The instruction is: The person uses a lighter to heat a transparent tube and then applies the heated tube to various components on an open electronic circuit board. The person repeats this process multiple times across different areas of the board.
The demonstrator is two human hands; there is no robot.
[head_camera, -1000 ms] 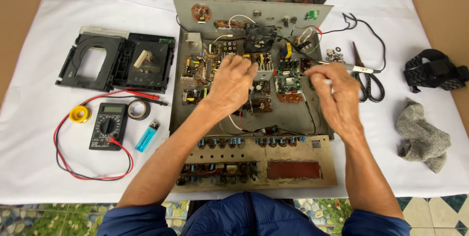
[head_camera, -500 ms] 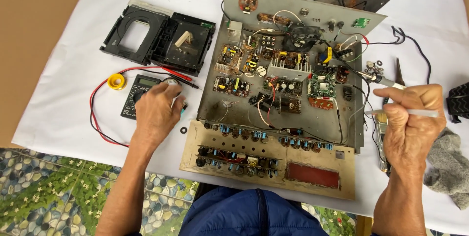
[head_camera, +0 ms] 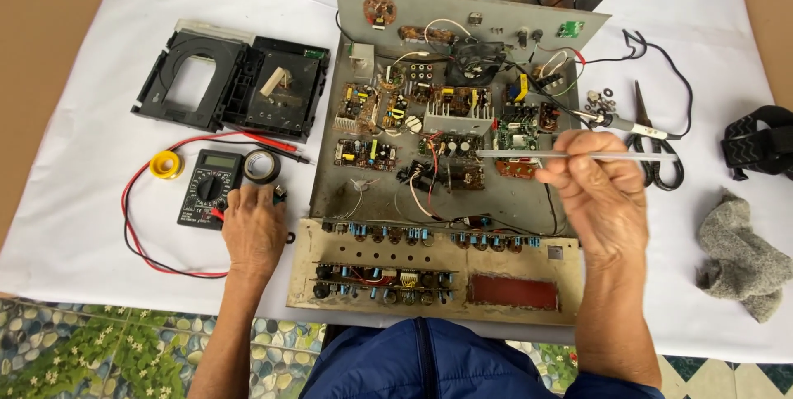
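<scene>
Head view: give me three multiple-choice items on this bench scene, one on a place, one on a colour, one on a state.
1. Where do the scissors lie?
A. right of the open chassis
B. on the black tray
C. by the left hand

2. What colour is the small roll beside the multimeter?
A. blue
B. yellow
C. green

3. What is the right hand doing?
A. resting flat and empty
B. gripping the grey cloth
C. holding a thin rod over the boards

Answers: 1 A, they sit on the white sheet past its right edge. 2 B, it is plainly yellow. 3 C, the fingers pinch the rod level above the circuit boards.
</scene>
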